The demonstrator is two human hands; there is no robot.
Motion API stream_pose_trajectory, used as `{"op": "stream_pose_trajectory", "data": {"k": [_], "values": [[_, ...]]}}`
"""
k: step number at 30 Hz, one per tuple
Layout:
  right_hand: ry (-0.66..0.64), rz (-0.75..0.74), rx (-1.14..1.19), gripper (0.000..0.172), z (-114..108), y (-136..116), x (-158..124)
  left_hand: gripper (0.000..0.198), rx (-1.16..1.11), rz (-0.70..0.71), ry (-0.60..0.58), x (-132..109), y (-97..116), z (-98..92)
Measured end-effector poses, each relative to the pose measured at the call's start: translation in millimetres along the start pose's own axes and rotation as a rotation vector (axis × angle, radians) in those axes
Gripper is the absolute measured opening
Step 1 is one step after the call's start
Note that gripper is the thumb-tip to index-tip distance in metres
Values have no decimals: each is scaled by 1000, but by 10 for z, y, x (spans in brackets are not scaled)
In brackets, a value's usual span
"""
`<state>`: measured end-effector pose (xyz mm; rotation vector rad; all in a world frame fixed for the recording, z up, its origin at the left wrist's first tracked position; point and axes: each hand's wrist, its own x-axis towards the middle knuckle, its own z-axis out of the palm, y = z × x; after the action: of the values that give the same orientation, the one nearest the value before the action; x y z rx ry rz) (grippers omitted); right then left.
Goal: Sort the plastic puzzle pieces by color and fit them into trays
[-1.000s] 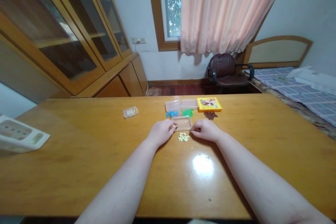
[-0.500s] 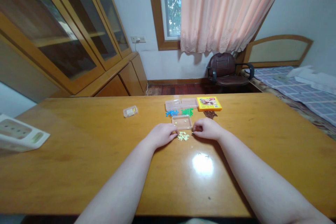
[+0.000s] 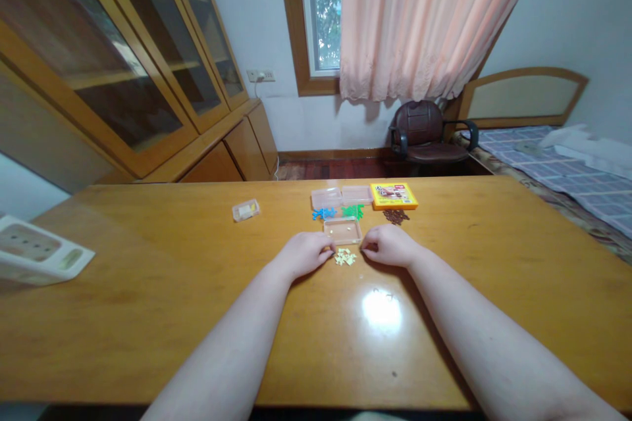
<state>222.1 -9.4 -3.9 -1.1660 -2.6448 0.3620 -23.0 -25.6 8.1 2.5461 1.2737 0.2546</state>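
A small heap of pale yellow-green pieces [image 3: 345, 256] lies on the table between my two hands. My left hand [image 3: 309, 255] rests at the left of the heap, its fingers bent together with the tips at the heap's edge. Curled fingers and thumb bring my right hand [image 3: 390, 245] to a pinch just right of the heap. Anything between the fingertips of either hand is too small to make out. Just behind the heap sits an open clear plastic box [image 3: 342, 241], with a few pale pieces inside.
Behind the box lie blue pieces [image 3: 324, 213], green pieces [image 3: 352, 212] and brown pieces [image 3: 395, 216]. Farther back are clear plastic trays [image 3: 326, 197] and a yellow box [image 3: 394, 196]. A small clear case [image 3: 245, 210] lies left; a white power strip [image 3: 44, 251] stands far left.
The fingers of my right hand have drawn closer to the thumb, narrowing the gap between them. My left hand stays almost where it was.
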Motion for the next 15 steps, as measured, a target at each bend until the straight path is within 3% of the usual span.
{"op": "stream_pose_trajectory", "data": {"k": [4,11,15], "values": [[59,0,53,15,34,16,-5,15,-4,11,-20,-7,-6,9],[355,168,189,19,171,67,67,17,-33,54,-57,-28,-9,12],[280,171,263,22,186,57,81,18,-36,65,-77,-24,-6,6]]}}
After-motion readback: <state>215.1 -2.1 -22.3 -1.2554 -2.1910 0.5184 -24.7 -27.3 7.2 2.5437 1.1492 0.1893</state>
